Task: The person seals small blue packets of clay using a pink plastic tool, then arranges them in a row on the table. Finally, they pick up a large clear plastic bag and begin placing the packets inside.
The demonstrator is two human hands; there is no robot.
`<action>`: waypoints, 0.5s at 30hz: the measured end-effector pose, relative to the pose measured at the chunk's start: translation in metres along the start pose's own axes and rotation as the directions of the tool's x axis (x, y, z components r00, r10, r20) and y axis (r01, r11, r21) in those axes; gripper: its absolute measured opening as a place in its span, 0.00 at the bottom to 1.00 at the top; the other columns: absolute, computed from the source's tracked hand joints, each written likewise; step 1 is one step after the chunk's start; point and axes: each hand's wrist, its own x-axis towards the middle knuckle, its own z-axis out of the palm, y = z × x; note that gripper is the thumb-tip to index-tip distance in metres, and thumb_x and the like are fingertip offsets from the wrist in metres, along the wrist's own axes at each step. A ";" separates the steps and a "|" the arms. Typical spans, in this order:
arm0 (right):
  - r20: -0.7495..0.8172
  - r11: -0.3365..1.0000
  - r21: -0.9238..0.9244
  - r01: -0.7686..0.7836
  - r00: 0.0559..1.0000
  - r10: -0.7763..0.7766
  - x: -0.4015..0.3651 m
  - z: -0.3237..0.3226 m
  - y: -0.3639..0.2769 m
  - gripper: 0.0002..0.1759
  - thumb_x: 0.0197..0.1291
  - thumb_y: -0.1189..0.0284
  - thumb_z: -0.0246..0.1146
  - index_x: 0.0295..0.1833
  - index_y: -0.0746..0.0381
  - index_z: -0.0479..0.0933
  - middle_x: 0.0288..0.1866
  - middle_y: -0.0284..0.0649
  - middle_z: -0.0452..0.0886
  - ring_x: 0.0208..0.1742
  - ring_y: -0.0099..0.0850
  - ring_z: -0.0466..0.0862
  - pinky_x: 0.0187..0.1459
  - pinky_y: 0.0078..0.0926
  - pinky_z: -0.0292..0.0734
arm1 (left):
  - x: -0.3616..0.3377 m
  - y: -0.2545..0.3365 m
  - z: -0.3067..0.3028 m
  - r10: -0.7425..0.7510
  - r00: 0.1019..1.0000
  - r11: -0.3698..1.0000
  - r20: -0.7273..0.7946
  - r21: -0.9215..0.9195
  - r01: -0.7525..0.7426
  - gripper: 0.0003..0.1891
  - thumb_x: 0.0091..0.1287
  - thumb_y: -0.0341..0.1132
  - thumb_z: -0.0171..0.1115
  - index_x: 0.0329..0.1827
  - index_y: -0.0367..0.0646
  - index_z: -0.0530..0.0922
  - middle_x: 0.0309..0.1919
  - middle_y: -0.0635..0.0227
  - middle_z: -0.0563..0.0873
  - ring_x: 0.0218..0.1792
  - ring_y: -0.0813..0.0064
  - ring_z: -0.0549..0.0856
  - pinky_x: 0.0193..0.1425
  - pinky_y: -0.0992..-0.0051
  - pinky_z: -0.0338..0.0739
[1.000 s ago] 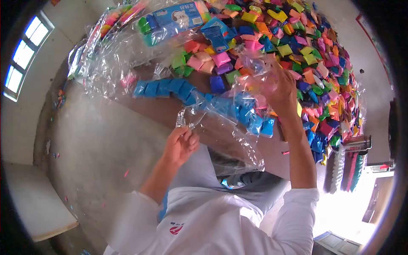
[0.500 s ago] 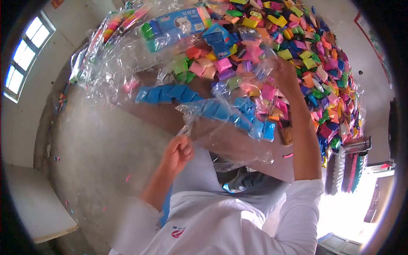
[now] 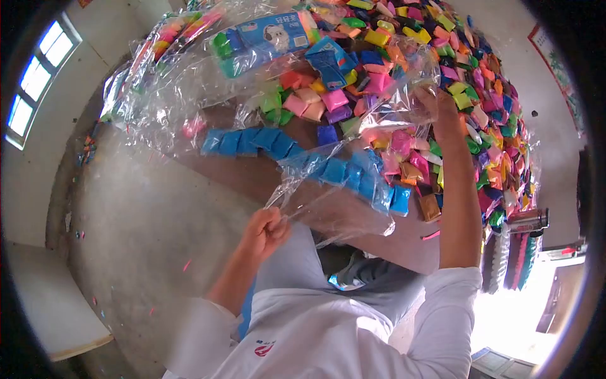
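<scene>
My left hand (image 3: pixel 265 232) is closed in a pinch on one end of a clear plastic bag (image 3: pixel 315 208), low in front of my lap. The bag stretches up and right across the table to my right hand (image 3: pixel 437 110), whose curled fingers grip its other end. Clear film covers part of those fingers. Beneath the bag runs a row of small blue packets (image 3: pixel 268 140), some seen through the plastic. Close to my right hand lie pink packets (image 3: pixel 401 142) and a brown packet (image 3: pixel 429 206).
A large heap of colourful packets (image 3: pixel 486 120) covers the table's right side. Clear plastic packaging (image 3: pixel 170 101) and a blue printed pack with a dog picture (image 3: pixel 271 38) lie at the upper left. A can (image 3: pixel 529 220) stands at the right edge.
My right hand has moved slightly right, drawing the bag's upper end with it. The film now spreads wider over that hand. My left hand keeps its pinch and has shifted slightly down.
</scene>
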 end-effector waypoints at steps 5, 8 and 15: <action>0.035 0.993 0.110 -0.039 0.999 0.035 0.016 -0.007 0.007 0.15 0.56 0.64 0.61 0.40 0.65 0.79 0.33 0.35 0.82 0.32 0.24 0.80 0.37 0.23 0.74 | 0.002 0.003 0.007 0.000 1.000 1.000 -0.024 -0.007 0.000 0.20 0.65 0.45 0.52 0.15 0.49 0.61 0.13 0.72 0.66 0.17 0.78 0.65 0.22 0.75 0.58; 0.030 0.992 0.091 -0.086 0.996 0.084 0.032 -0.012 0.009 0.14 0.56 0.64 0.61 0.39 0.65 0.79 0.32 0.35 0.81 0.32 0.25 0.79 0.39 0.23 0.73 | 0.005 0.002 0.006 0.021 0.999 0.999 0.040 -0.024 -0.020 0.20 0.65 0.45 0.53 0.15 0.48 0.62 0.14 0.71 0.67 0.18 0.77 0.67 0.23 0.74 0.61; 0.101 0.980 0.158 -0.124 0.989 0.109 0.060 -0.009 0.002 0.11 0.58 0.66 0.61 0.40 0.62 0.77 0.34 0.33 0.79 0.35 0.24 0.78 0.36 0.22 0.73 | 0.008 0.011 0.014 0.029 0.999 0.998 0.037 0.050 -0.031 0.21 0.66 0.47 0.51 0.15 0.51 0.60 0.13 0.75 0.62 0.17 0.79 0.61 0.22 0.76 0.56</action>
